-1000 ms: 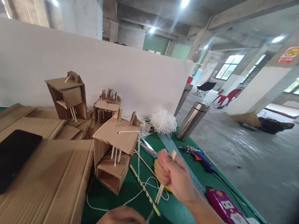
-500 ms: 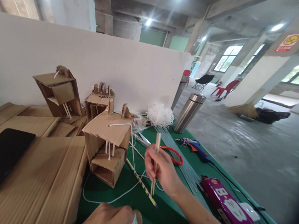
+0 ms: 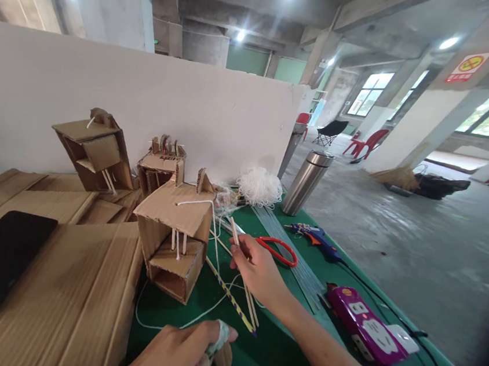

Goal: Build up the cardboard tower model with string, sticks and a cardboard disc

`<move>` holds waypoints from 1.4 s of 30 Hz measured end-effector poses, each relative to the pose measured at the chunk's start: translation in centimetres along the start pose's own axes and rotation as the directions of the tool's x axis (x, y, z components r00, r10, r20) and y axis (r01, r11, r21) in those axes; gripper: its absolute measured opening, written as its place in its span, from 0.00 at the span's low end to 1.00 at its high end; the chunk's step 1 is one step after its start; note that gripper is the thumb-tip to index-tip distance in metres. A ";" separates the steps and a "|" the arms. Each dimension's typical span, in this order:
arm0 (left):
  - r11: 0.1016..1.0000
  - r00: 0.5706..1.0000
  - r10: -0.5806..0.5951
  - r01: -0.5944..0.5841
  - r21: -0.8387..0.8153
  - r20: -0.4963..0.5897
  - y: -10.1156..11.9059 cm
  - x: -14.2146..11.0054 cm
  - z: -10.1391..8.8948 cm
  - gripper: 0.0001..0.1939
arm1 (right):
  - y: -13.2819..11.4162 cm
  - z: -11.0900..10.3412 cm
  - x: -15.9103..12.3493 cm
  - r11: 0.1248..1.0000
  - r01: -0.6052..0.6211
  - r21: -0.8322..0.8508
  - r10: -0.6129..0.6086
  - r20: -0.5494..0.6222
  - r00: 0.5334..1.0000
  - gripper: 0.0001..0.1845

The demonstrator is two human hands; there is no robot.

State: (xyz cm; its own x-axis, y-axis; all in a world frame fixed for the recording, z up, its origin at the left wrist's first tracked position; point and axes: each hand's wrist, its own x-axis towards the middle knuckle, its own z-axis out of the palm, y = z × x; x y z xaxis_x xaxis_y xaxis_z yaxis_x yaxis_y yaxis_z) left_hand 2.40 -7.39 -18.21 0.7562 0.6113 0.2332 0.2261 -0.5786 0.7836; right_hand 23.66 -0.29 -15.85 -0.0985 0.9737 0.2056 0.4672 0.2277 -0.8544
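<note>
My right hand [image 3: 259,269] is closed around thin wooden sticks [image 3: 251,310], which lean to the left at the top, their lower ends slightly apart. A yellow and purple patterned pencil [image 3: 237,309] lies just left of their lower ends. At the bottom edge, my left hand [image 3: 181,348] has a pale wrap round one finger and is closed on a small rounded cardboard piece [image 3: 223,358], partly hidden by the fingers. Left of my right hand stands a cardboard box model [image 3: 176,211] with white string through its top and short sticks inside.
Red-handled scissors [image 3: 278,252], clear glue sticks [image 3: 294,270], a blue glue gun [image 3: 315,237] and a purple power strip [image 3: 367,327] lie on the right. A steel flask [image 3: 308,184] stands behind them. A black tablet-like slab [image 3: 0,265] rests on cardboard at left.
The sticks have gone from upright and together to tilted left and spread at the bottom. My left hand has risen slightly, with its wrapped finger now over the cardboard piece.
</note>
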 end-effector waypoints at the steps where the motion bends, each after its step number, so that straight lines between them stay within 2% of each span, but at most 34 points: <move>1: 1.000 1.000 -0.010 0.010 0.004 -0.011 -0.1 0.0 -0.1 0.21 | 0.2 0.1 0.0 0.999 0.004 -0.054 -0.004 0.002 1.000 0.09; 5: 0.991 0.998 -0.013 0.005 -0.131 -0.062 -0.2 0.4 0.1 0.24 | 0.3 0.8 0.0 0.989 0.021 -0.143 -0.029 -0.057 0.998 0.10; 8: 0.939 0.991 -0.121 0.098 -0.331 -0.049 0.2 0.8 0.1 0.24 | -0.6 0.6 -0.5 0.987 0.065 -0.149 -0.080 -0.092 0.993 0.09; 9: 0.911 0.984 -0.174 0.146 -0.385 -0.038 0.5 0.9 0.1 0.23 | -1.0 0.4 -0.8 0.990 0.091 -0.104 -0.097 -0.056 0.994 0.09; 11: 0.863 0.963 -0.268 0.226 -0.452 -0.029 1.1 1.1 -0.1 0.21 | -2.0 -0.2 -1.5 0.988 0.134 0.081 -0.142 0.100 0.985 0.11; 13: 0.833 0.948 -0.316 0.255 -0.490 -0.043 1.5 1.1 -0.2 0.20 | -2.8 -0.7 -2.2 0.953 0.117 0.279 -0.202 0.297 0.933 0.11; 15: 0.807 0.940 -0.340 0.273 -0.524 -0.034 1.8 1.1 -0.3 0.20 | -3.3 -0.9 -2.7 0.930 0.071 0.361 -0.232 0.425 0.875 0.08; 16: 0.798 0.937 -0.347 0.279 -0.535 -0.029 1.8 1.0 -0.3 0.20 | -3.5 -0.8 -2.9 0.930 0.051 0.364 -0.227 0.462 0.857 0.07; 20: 0.776 0.931 -0.366 0.297 -0.557 -0.013 1.3 0.8 0.2 0.23 | -3.6 -0.1 -3.0 0.939 -0.006 0.344 -0.183 0.515 0.837 0.08; 24: 0.756 0.923 -0.384 0.321 -0.571 0.011 0.9 0.9 0.8 0.29 | -3.6 0.3 -2.6 0.924 -0.002 0.383 -0.238 0.577 0.781 0.15; 28: 0.762 0.924 -0.382 0.296 -0.575 -0.031 0.7 0.9 0.9 0.36 | -3.4 0.1 -2.4 0.928 -0.090 0.362 -0.139 0.557 0.819 0.21; 31: 0.789 0.931 -0.361 0.272 -0.550 -0.057 0.8 0.8 0.7 0.35 | -3.1 0.3 -2.4 0.905 -0.143 0.400 -0.103 0.532 0.840 0.22; 34: 0.846 0.951 -0.297 0.223 -0.485 -0.080 1.2 0.9 0.1 0.30 | -2.4 0.8 -2.4 0.830 -0.224 0.510 -0.088 0.517 0.852 0.23; 36: 0.849 0.958 -0.259 0.166 -0.501 -0.120 1.6 1.3 -0.3 0.27 | -1.9 1.1 -2.4 0.772 -0.287 0.567 -0.066 0.520 0.852 0.21; 40: 0.715 0.914 -0.368 0.162 -0.680 -0.169 2.3 2.1 -1.0 0.25 | -1.3 1.3 -2.4 0.717 -0.301 0.629 -0.082 0.505 0.859 0.14; 42: 0.662 0.894 -0.421 0.185 -0.727 -0.156 2.3 2.1 -1.2 0.25 | -1.6 0.8 -2.3 0.730 -0.268 0.629 -0.132 0.514 0.848 0.14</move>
State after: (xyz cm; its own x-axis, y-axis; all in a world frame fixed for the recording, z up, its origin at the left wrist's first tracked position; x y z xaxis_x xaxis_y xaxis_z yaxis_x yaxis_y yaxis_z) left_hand 3.76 -6.83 -15.21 0.4850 0.8739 -0.0314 -0.1570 0.1223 0.9800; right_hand 22.47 -2.89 -15.31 -0.5965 0.8015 0.0413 -0.1849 -0.0871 -0.9789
